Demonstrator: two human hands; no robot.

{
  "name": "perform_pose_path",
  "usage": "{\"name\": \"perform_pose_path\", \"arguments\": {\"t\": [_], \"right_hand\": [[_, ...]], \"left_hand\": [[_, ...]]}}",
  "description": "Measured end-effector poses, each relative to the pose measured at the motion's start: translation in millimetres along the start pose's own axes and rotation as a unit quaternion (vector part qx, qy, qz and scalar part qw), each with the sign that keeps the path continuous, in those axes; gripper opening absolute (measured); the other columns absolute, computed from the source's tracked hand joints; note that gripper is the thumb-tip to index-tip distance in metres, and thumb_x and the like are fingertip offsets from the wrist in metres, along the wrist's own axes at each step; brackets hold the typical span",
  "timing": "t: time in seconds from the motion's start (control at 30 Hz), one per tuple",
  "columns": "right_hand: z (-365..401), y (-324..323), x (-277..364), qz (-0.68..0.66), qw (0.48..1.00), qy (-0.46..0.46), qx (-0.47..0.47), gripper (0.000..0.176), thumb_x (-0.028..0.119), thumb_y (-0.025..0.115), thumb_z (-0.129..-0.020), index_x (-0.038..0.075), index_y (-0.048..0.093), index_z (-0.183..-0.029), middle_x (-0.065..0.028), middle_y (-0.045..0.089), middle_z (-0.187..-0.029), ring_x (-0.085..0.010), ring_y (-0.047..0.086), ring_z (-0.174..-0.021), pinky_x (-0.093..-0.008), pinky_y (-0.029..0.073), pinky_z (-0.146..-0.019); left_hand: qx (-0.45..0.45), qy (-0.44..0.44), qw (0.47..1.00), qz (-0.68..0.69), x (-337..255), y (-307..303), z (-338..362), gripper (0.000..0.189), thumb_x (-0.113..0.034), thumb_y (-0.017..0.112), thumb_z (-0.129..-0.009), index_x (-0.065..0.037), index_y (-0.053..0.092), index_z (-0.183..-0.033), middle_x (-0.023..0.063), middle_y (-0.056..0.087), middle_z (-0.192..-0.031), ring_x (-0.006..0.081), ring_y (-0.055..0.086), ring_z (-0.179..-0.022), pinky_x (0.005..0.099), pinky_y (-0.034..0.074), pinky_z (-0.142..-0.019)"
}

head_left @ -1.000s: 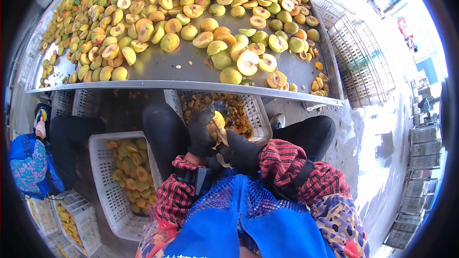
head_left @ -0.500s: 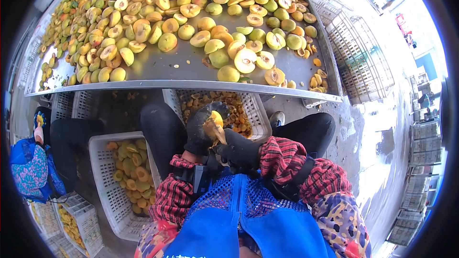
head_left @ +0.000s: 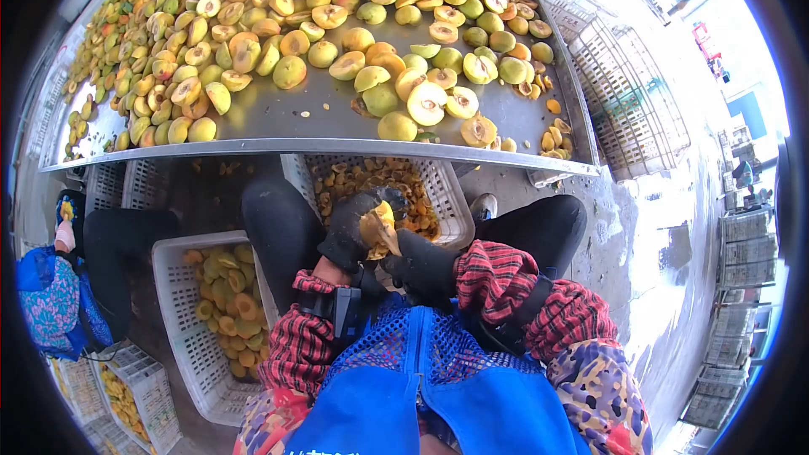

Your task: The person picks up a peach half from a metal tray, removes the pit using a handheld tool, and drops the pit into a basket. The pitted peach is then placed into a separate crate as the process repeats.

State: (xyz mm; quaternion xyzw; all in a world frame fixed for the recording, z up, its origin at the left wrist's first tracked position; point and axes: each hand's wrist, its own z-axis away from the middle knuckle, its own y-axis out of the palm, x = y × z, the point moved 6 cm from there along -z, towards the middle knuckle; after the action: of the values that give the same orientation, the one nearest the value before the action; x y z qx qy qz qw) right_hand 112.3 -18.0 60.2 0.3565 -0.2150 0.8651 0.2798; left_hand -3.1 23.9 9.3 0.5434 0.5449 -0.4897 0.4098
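Observation:
Both my hands wear black gloves and meet in front of my lap. My left hand (head_left: 347,226) is closed around a yellow peach piece (head_left: 378,221), with a tan, wet-looking strip hanging from its lower side. Against that strip presses my right hand (head_left: 423,263), its fingers curled; I cannot tell what they grip. Just beyond the hands, a white crate (head_left: 458,202) between my knees holds orange-brown scraps (head_left: 421,226). By my left leg stands another white crate (head_left: 173,286) with pitted-looking peach halves (head_left: 240,303) in it.
A metal table (head_left: 278,122) with a raised rim carries many cut peaches (head_left: 244,50). Stacked crates (head_left: 628,93) stand at its right, more crates (head_left: 729,320) along the far right. On the left sits another person (head_left: 55,295), near crates of yellow pieces (head_left: 126,404).
The view has shifted slightly. The peach piece has turned a little in my left hand, showing more of its tan strip. My right hand stays close against it.

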Motion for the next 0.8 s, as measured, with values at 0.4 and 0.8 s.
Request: {"name": "perform_pose_path", "arguments": {"t": [0.4,0.8], "right_hand": [[-22,-4,-24,0.264,0.965,0.001,-0.003,0.033,0.024,0.056,-0.086,-0.002,0.042,-0.101,-0.0174,0.058,-0.078,-0.0273,0.060,-0.069,-0.0399,0.046,-0.061],[-20,-3,-5,0.105,0.994,0.027,-0.016,0.028,0.018,0.052,-0.085,-0.001,0.041,-0.101,-0.0137,0.057,-0.074,-0.0198,0.058,-0.051,-0.0327,0.045,-0.042]], "left_hand": [[0.036,0.068,0.973,-0.217,7,3,-3,0.019,-0.027,0.064,-0.068,-0.009,0.064,-0.070,0.0121,0.063,-0.070,0.0286,0.061,-0.064,0.0369,0.047,-0.057],[-0.041,0.051,0.969,-0.239,-5,-8,6,0.028,-0.015,0.060,-0.080,-0.001,0.061,-0.104,0.0109,0.065,-0.096,0.0205,0.062,-0.087,0.0315,0.049,-0.078]]}}
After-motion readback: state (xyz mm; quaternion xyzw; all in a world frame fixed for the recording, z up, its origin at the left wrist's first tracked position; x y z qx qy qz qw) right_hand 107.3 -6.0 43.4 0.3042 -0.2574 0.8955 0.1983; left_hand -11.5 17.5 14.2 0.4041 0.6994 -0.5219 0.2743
